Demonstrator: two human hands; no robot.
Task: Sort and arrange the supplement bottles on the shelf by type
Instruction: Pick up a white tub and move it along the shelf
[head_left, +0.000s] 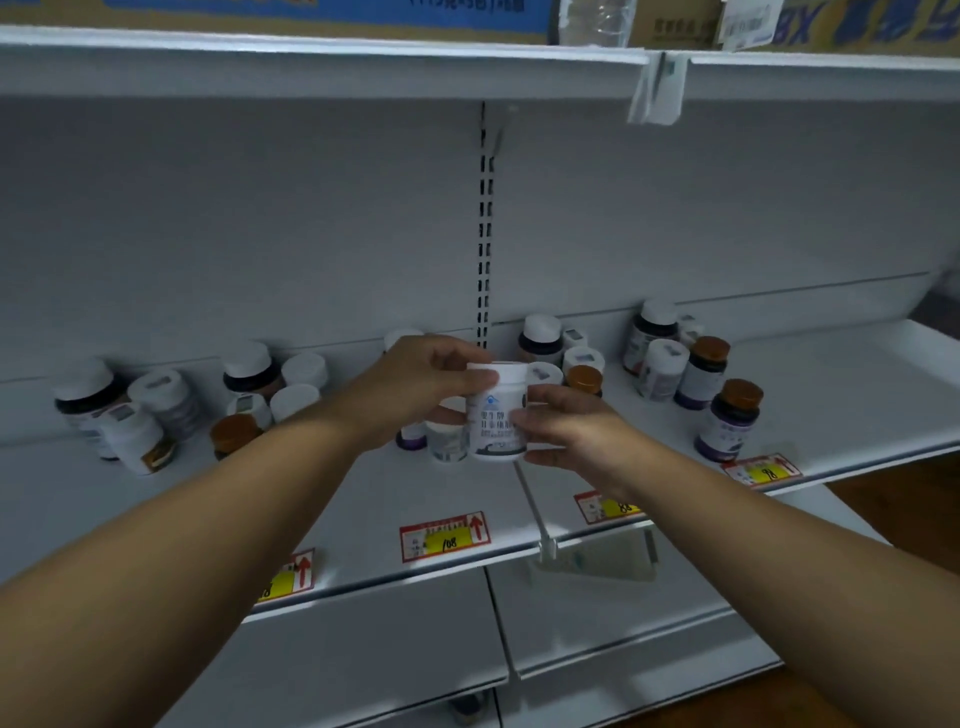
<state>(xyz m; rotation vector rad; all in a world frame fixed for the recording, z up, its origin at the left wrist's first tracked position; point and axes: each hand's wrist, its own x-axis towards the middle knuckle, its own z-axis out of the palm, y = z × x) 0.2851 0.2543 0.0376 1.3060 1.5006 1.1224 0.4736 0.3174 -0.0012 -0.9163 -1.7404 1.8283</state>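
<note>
A white supplement bottle (496, 415) with a white cap and dark print is held above the middle of the white shelf (363, 499). My left hand (415, 384) grips its cap and upper side. My right hand (566, 431) holds its lower right side. Behind the hands stand more bottles, partly hidden. A group of white-capped bottles and one brown-capped bottle (234, 434) stands at the left. Dark bottles with brown caps (730, 418) and white-capped bottles (660, 366) stand at the right.
Red and yellow price tags (444, 535) line the shelf's front edge. An upper shelf (322, 62) carries cartons. A slotted upright (485, 223) runs down the back panel. A lower shelf (597, 623) juts out below, and a clear tag holder (597, 561) hangs at the divider.
</note>
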